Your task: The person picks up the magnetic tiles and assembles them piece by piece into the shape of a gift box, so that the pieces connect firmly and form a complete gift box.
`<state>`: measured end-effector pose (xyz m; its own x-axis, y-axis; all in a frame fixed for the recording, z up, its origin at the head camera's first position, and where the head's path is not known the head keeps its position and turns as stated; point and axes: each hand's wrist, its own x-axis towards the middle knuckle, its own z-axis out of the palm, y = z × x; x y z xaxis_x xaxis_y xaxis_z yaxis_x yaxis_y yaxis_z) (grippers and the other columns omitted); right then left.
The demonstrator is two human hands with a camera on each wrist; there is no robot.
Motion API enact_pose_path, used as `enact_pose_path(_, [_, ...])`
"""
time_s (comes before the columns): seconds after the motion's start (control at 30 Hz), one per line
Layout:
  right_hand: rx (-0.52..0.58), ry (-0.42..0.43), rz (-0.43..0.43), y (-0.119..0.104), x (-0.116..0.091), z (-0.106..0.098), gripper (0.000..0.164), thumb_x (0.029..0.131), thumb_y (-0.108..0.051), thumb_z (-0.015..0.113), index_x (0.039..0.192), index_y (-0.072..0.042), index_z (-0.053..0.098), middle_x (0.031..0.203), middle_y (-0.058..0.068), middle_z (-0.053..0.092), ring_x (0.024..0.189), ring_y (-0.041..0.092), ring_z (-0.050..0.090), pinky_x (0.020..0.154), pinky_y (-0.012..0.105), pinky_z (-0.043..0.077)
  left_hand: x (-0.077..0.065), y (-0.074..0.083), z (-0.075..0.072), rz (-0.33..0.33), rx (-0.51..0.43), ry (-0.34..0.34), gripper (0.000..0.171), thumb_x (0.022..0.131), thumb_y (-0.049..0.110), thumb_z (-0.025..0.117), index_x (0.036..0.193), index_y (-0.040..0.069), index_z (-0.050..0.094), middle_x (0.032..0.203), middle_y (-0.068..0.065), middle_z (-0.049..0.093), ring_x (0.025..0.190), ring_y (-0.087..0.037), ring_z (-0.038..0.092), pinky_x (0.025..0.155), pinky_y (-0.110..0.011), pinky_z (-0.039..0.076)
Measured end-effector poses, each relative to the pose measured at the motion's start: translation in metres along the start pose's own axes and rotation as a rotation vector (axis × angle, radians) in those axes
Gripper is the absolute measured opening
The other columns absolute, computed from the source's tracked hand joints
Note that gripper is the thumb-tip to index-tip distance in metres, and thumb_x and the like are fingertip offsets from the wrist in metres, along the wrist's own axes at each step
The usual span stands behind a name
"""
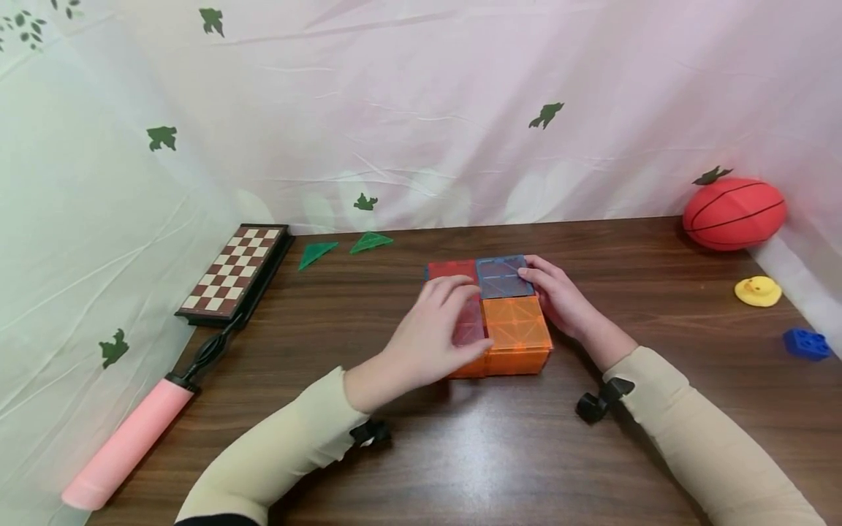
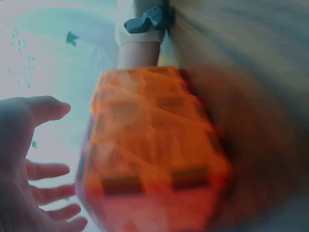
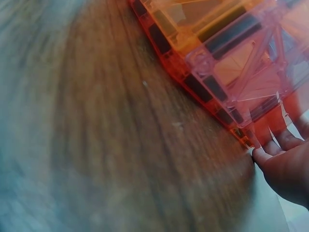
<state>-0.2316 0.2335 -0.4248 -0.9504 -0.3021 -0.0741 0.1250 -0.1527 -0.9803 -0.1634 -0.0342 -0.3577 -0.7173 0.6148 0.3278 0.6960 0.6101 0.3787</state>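
Note:
A low box of translucent magnetic tiles (image 1: 516, 325) stands on the brown table. Its top has red and pinkish squares at left, a blue tile (image 1: 503, 277) at back right and an orange one at front right. My left hand (image 1: 434, 329) hovers over its left side, fingers bent and spread, holding nothing; the left wrist view shows this hand (image 2: 36, 164) apart from the orange side. My right hand (image 1: 559, 296) grips the back right corner, a fingertip on the blue tile. In the right wrist view its fingers (image 3: 285, 142) lie against the far side, partly seen through the tiles.
Two green triangle tiles (image 1: 371, 242) lie at the back left, beside a chessboard (image 1: 233, 270). A pink-handled pump (image 1: 134, 442) lies at the left edge. Along the right are a red ball (image 1: 734, 213), a yellow rubber duck (image 1: 758, 291) and a blue block (image 1: 806, 343). Patterned cloth hangs behind.

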Motion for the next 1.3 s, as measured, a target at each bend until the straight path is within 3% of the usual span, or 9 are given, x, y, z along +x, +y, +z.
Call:
enact_pose_path(0.1, [-0.013,0.005,0.022,-0.002,0.0,0.0,0.028,0.108,-0.029,0.052,0.13,-0.013,0.049,0.11,0.003,0.063,0.094,0.014,0.065,0.084,0.028,0.056,-0.023,-0.013,0.0,-0.132,-0.097,0.026,0.08,0.084,0.042,0.081,0.145,0.004,0.047,0.152,-0.012,0.041,0.139,-0.03,0.036,0.107,-0.045,0.043])
enact_pose_path(0.23, [-0.006,0.011,0.029,-0.004,-0.002,0.0,0.027,0.107,-0.029,0.053,0.129,-0.013,0.048,0.111,0.003,0.061,0.095,0.014,0.064,0.085,0.027,0.056,-0.044,-0.025,0.004,-0.335,-0.239,-0.021,0.098,0.083,0.043,0.083,0.156,0.003,0.031,0.159,-0.015,0.033,0.143,-0.031,0.035,0.111,-0.049,0.039])
enact_pose_path(0.37, [0.012,0.01,0.03,-0.006,-0.003,-0.001,0.026,0.107,-0.028,0.053,0.127,-0.013,0.047,0.109,0.003,0.061,0.093,0.014,0.064,0.083,0.027,0.056,-0.054,-0.032,0.011,-0.454,-0.419,-0.063,0.1,0.084,0.035,0.085,0.158,0.001,0.026,0.155,-0.018,0.039,0.135,-0.032,0.048,0.105,-0.047,0.046])
enact_pose_path(0.5, [0.01,0.015,0.043,-0.006,-0.004,-0.001,0.028,0.107,-0.029,0.053,0.129,-0.013,0.046,0.111,0.003,0.06,0.094,0.014,0.064,0.084,0.028,0.056,-0.057,-0.034,0.018,-0.472,-0.571,-0.09,0.092,0.086,0.023,0.084,0.156,0.0,0.029,0.148,-0.017,0.047,0.125,-0.029,0.056,0.096,-0.039,0.053])
enact_pose_path(0.67, [-0.021,0.026,0.077,-0.007,-0.006,0.0,0.032,0.107,-0.032,0.052,0.133,-0.016,0.044,0.118,0.005,0.056,0.099,0.014,0.063,0.087,0.028,0.056,-0.059,-0.035,0.022,-0.47,-0.644,-0.094,0.083,0.089,0.013,0.082,0.154,-0.001,0.032,0.139,-0.019,0.053,0.121,-0.029,0.06,0.09,-0.033,0.056])
enact_pose_path(1.1, [-0.05,0.023,0.087,-0.005,-0.006,0.003,0.038,0.107,-0.034,0.052,0.137,-0.015,0.041,0.122,0.006,0.054,0.102,0.014,0.061,0.089,0.027,0.055,-0.064,-0.038,0.023,-0.473,-0.67,-0.096,0.079,0.091,0.011,0.079,0.154,0.001,0.031,0.14,-0.018,0.052,0.12,-0.027,0.06,0.087,-0.029,0.056])
enact_pose_path(1.3, [-0.043,0.013,0.047,-0.003,-0.007,0.001,0.03,0.108,-0.031,0.052,0.132,-0.013,0.046,0.114,0.002,0.06,0.098,0.014,0.063,0.087,0.027,0.055,-0.063,-0.041,0.024,-0.462,-0.656,-0.091,0.075,0.092,0.011,0.077,0.152,-0.001,0.033,0.14,-0.021,0.052,0.121,-0.029,0.06,0.086,-0.03,0.057])
